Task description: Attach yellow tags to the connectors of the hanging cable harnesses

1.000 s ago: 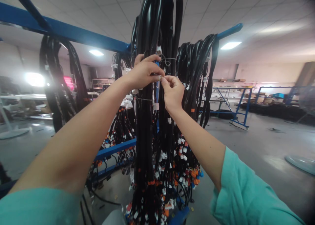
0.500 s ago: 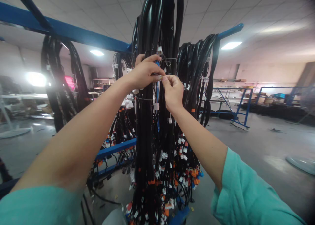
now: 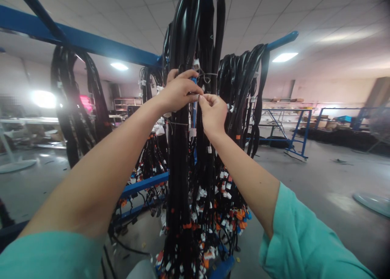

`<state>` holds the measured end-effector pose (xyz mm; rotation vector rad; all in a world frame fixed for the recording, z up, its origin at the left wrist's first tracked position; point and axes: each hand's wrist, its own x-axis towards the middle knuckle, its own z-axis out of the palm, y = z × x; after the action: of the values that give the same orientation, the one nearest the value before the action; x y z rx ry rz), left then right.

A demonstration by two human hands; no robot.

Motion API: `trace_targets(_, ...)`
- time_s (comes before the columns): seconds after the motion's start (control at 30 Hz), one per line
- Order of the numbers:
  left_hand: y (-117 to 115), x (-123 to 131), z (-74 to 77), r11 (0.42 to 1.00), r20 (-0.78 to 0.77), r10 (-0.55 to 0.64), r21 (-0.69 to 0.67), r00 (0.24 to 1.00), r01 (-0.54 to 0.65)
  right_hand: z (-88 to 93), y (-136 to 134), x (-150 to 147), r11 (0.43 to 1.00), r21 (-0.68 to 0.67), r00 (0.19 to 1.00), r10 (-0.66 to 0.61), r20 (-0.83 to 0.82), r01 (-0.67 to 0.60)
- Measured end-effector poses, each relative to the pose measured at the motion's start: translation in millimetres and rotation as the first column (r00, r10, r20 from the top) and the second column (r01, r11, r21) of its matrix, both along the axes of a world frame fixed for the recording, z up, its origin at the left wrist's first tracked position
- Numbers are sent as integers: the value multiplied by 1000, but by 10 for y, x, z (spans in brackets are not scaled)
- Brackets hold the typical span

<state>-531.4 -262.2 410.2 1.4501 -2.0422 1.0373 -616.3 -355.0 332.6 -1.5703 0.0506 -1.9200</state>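
Long black wire harnesses [image 3: 179, 161] hang in a thick bundle in front of me, with white and orange connectors massed at the lower ends. My left hand [image 3: 180, 92] reaches across the bundle's upper part, its thumb and index finger pinched together. From the right, my right hand [image 3: 215, 111] meets it, thumb and forefinger closed at the same spot. Whatever small thing lies between the fingertips is too hidden to name. A thin tie [image 3: 209, 75] loops round the harnesses just above the fingers, near a white connector [image 3: 196, 63].
A blue rack beam [image 3: 106, 46] runs across the upper left. More harnesses hang at the left [image 3: 73, 104] and on a blue arm [image 3: 283, 40] to the right. A lower blue bar [image 3: 146, 182] crosses behind the bundle. Blue frames [image 3: 300, 134] stand farther back.
Both hands stay pinched together at nearly the same place. The small pale piece seen between the fingertips before is now mostly covered. The view has shifted slightly.
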Motion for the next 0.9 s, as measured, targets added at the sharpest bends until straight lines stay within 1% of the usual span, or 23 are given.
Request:
trace_targets(0.23,-10,3,1,1000,6,-4,5,1000,4,21,85,-106,996,-16,994,-91,-54,90)
trace_targets(0.3,-17,7,3,1000,8,-15,7,1000,15,36,110,-121,994,5,991,-112,-74,113)
trace_targets(0.37,-24,15,4,1000,11,-26,9,1000,26,55,124,-116,994,49,993,-96,-75,99)
trace_targets(0.43,-29,21,5,999,16,-32,11,999,32,77,129,-99,994,101,998,-38,-52,43)
trace_targets(0.53,-32,25,5,999,19,-33,9,999,33,111,148,-88,981,164,994,106,-3,-104)
trace_targets(0.6,-31,23,5,1000,16,-29,8,999,29,132,177,-107,950,219,974,224,22,-223)
trace_targets(0.67,-31,21,4,1000,13,-27,9,1000,26,148,214,-145,906,283,947,321,31,-316)
trace_targets(0.77,-32,20,6,1000,8,-25,13,1000,25,160,258,-207,856,351,916,400,16,-380)
trace_targets(0.9,-30,23,13,999,4,-24,31,1000,24,168,271,-257,818,385,886,464,-4,-427)
